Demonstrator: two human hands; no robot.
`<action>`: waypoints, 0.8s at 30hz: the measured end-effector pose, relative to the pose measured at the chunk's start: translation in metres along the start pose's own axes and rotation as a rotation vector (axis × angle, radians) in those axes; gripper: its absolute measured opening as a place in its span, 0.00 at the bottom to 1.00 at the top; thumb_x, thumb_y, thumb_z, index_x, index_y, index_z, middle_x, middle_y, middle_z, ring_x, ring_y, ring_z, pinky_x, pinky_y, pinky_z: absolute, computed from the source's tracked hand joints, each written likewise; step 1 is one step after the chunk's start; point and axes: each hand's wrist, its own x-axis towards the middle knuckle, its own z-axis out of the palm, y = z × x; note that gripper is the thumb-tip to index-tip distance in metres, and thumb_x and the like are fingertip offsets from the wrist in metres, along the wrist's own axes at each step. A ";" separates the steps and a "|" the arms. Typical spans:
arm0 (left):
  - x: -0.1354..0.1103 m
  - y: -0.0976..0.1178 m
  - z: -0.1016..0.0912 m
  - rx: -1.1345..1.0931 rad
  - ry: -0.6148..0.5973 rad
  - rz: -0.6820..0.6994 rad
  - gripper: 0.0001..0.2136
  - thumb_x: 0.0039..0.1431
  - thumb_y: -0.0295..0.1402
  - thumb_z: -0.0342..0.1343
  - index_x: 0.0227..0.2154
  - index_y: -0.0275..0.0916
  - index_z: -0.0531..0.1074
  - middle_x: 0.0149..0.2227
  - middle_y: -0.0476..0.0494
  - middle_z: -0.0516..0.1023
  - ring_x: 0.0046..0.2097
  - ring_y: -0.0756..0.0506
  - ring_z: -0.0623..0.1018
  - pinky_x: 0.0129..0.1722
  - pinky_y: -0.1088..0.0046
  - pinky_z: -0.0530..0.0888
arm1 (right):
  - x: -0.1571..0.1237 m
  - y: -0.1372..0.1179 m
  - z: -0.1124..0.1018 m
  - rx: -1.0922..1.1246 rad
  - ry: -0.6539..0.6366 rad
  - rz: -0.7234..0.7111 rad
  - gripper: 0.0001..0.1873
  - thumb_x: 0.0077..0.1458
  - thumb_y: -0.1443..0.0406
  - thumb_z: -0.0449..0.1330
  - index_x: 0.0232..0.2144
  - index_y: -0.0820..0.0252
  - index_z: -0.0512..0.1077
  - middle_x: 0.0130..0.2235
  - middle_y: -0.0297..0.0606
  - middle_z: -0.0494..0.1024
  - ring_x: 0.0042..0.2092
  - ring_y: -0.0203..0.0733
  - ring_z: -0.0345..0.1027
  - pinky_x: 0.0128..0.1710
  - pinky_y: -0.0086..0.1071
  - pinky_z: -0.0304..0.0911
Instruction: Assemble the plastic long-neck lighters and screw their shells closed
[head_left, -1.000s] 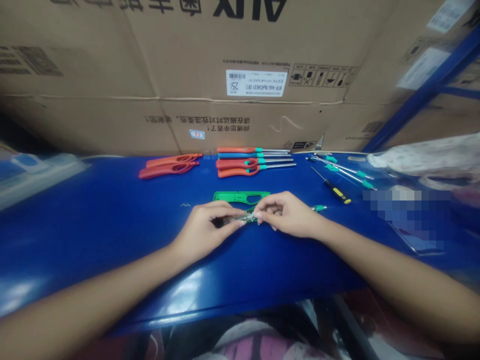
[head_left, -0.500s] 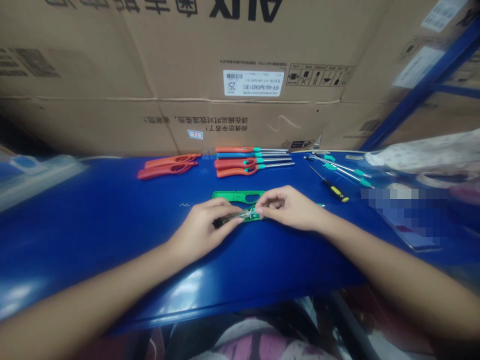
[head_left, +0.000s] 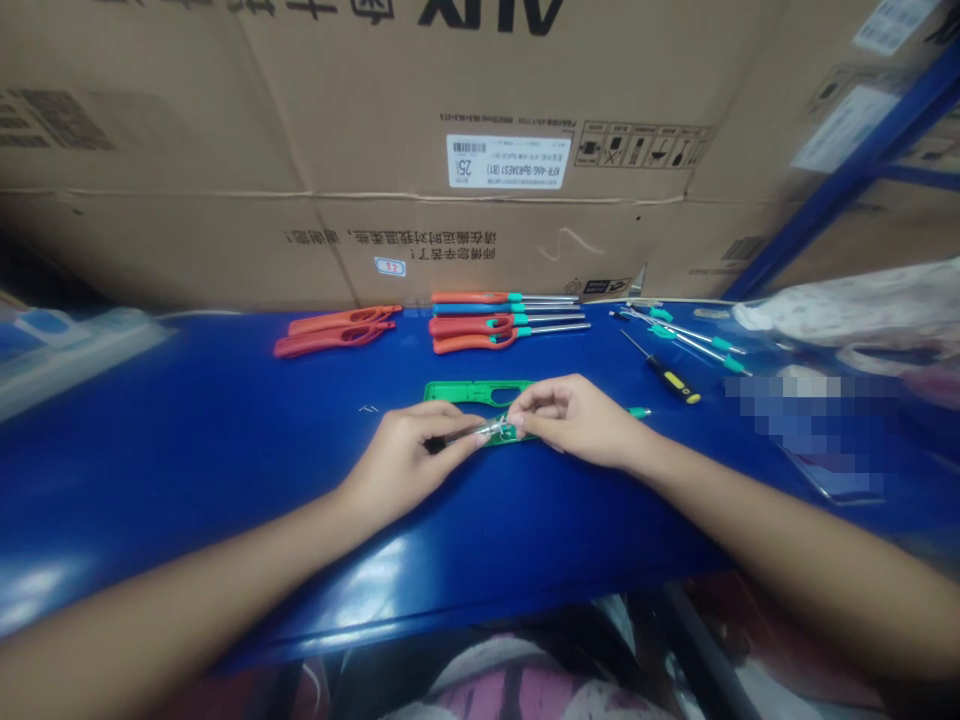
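My left hand (head_left: pixel 405 448) is closed round the left end of an opened green lighter half (head_left: pixel 512 434), a long-necked lighter's casing. Thumb and fingers press on a clear tube-like insert (head_left: pixel 474 432) that lies in it. My right hand (head_left: pixel 585 418) pinches at the casing's middle, by a thin whitish wire; the fingers cover the exact part. Past the right hand a teal-green tip (head_left: pixel 639 412) sticks out. Just behind both hands, the other green casing half (head_left: pixel 459 391) lies flat on the blue table (head_left: pixel 480 530).
Orange and red casings (head_left: pixel 337 335) lie at the back left. Several long-necked lighters (head_left: pixel 472 328) are lined up at the back middle. Metal lighter rods (head_left: pixel 690 340), a screwdriver (head_left: pixel 670 378) and a phone-like slab (head_left: pixel 832 480) are to the right. Small screws (head_left: pixel 368 408) lie left; a large carton (head_left: pixel 360 150) stands behind.
Both hands stay almost in place at the green casing. The right hand has shifted slightly at the casing's middle, and the teal-green tip beyond it shows more.
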 end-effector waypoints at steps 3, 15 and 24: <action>0.000 0.000 0.000 -0.006 0.003 -0.001 0.09 0.63 0.36 0.62 0.42 0.42 0.83 0.39 0.44 0.84 0.38 0.45 0.82 0.41 0.70 0.77 | 0.000 -0.001 0.001 -0.002 0.007 0.003 0.07 0.51 0.64 0.66 0.32 0.65 0.76 0.27 0.34 0.77 0.19 0.25 0.58 0.18 0.24 0.50; 0.002 -0.003 0.000 -0.028 0.007 0.002 0.09 0.62 0.37 0.62 0.42 0.42 0.83 0.38 0.44 0.84 0.37 0.46 0.81 0.40 0.70 0.76 | -0.002 -0.003 0.002 -0.005 0.010 0.009 0.06 0.51 0.65 0.66 0.30 0.65 0.75 0.24 0.33 0.76 0.18 0.26 0.59 0.17 0.23 0.51; 0.001 -0.003 0.001 -0.037 0.008 -0.013 0.09 0.61 0.36 0.63 0.42 0.41 0.83 0.35 0.44 0.83 0.35 0.46 0.80 0.38 0.70 0.75 | 0.000 0.000 0.003 0.003 0.030 0.003 0.10 0.50 0.62 0.68 0.32 0.64 0.76 0.26 0.34 0.78 0.18 0.26 0.58 0.17 0.24 0.51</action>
